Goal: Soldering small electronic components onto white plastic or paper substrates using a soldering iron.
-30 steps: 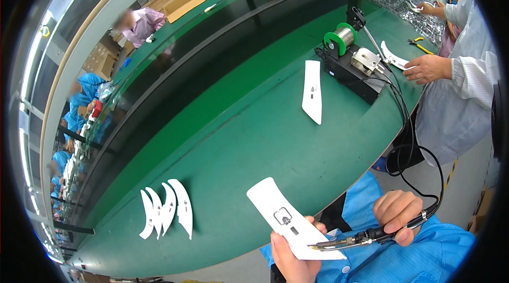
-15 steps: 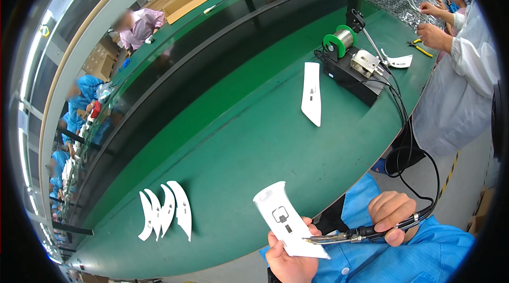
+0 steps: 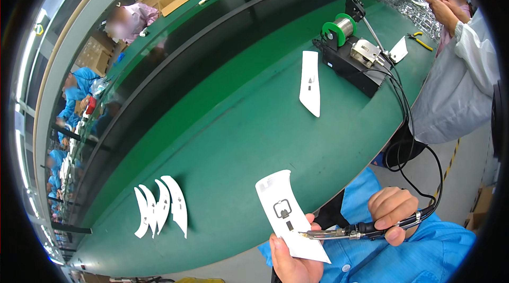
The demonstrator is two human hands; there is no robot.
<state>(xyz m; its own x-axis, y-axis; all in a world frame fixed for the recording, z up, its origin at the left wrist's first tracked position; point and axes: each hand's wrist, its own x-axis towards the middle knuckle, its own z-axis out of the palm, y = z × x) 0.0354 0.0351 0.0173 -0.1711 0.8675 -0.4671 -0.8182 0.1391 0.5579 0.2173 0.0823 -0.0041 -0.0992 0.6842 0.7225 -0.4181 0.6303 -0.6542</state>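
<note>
My left hand [image 3: 294, 264] grips a curved white plastic panel [image 3: 277, 190] by its lower end, thumb in front. On the panel's face are a dark square loop outline and a small dark rectangle. My right hand [image 3: 393, 213] is closed around the handle of a soldering iron [image 3: 350, 232]. The iron's tip lies at the panel's lower part, below the dark rectangle; whether it touches the surface I cannot tell. A black cable runs from the iron up to the soldering station [image 3: 355, 65], which carries a green spool of solder wire [image 3: 343, 27].
Several curved white panels [image 3: 180, 206] stand in a row at the left of the green table [image 3: 228, 177]. One more white panel [image 3: 310, 84] lies beside the station. Yellow-handled pliers [image 3: 421, 42] lie near a co-worker's hands [image 3: 444, 11] at the right. A dark conveyor channel runs behind.
The whole view has shifted slightly. The co-worker's hands at the right have moved up and closer together, and the white piece behind the station sits differently. My hands keep their holds.
</note>
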